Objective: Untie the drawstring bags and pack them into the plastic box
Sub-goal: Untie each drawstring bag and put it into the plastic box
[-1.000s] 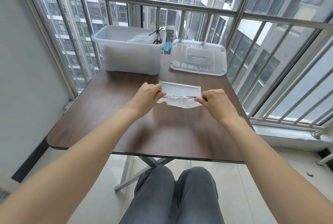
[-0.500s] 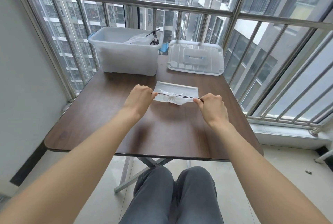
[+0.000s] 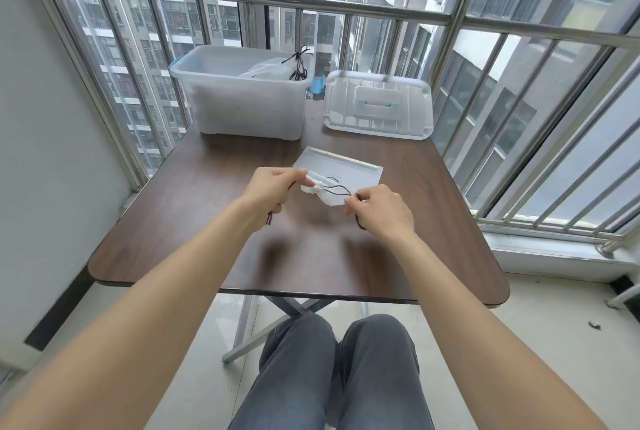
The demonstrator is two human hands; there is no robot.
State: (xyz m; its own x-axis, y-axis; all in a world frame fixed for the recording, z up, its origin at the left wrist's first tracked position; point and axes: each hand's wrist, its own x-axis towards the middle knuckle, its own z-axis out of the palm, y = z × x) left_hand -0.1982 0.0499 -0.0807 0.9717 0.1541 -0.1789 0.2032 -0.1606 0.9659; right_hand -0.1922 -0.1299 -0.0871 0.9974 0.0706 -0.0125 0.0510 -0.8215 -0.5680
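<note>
A white drawstring bag (image 3: pixel 341 171) lies flat in the middle of the brown table (image 3: pixel 173 221), its mouth bunched up toward me. My left hand (image 3: pixel 273 185) pinches the bunched mouth and a black cord end hangs below it. My right hand (image 3: pixel 379 209) pinches the bag's near corner with the slack black drawstring (image 3: pixel 337 191) looping between the hands. The translucent plastic box (image 3: pixel 242 104) stands at the far left of the table, with another white bag (image 3: pixel 265 70) and black cords inside it.
The box's clear lid (image 3: pixel 379 104) lies flat at the far right of the table. A metal window railing (image 3: pixel 415 14) runs behind and along the right side. A grey wall stands at the left. My knees show below the table's near edge.
The cord was stretched taut between my hands; now it hangs slack in loops. My hands have come closer together and the bag's mouth is gathered by my left hand.
</note>
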